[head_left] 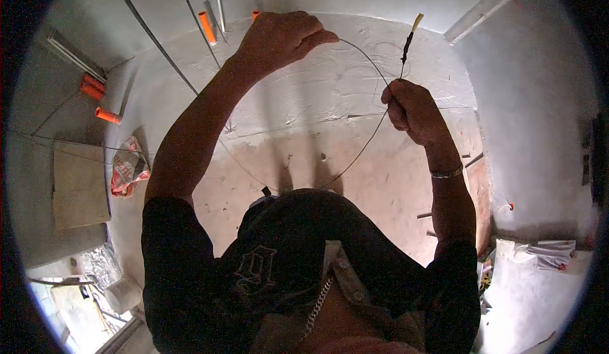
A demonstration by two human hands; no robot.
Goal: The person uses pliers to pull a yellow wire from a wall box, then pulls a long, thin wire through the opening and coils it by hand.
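1. On my head feed, the left hand (285, 40) is raised high, and its fingers (321, 37) are pinched together on a thin wire (365, 55) that runs out past their tips.
2. I see the right hand (409, 110) lower and off to the right, its fingers (398, 114) curled and clamped on the same wire.
3. The wire bows in an arc between the two hands, and a length runs from the right fist down toward the dark shirt (184, 246), where I lose it.
4. Above the right fist I have a black-wrapped end (407, 46) with a yellow tip (418, 21), pointing up; how it joins inside the grip I can't tell.
5. A band (447, 172) circles the right wrist, and a chain (319, 303) hangs at the neck.
6. Beyond the left arm I get dark cables (155, 33) slanting down, an orange tube (207, 28) near them, and a red-and-white bag (130, 167) beside a flat board (81, 186).
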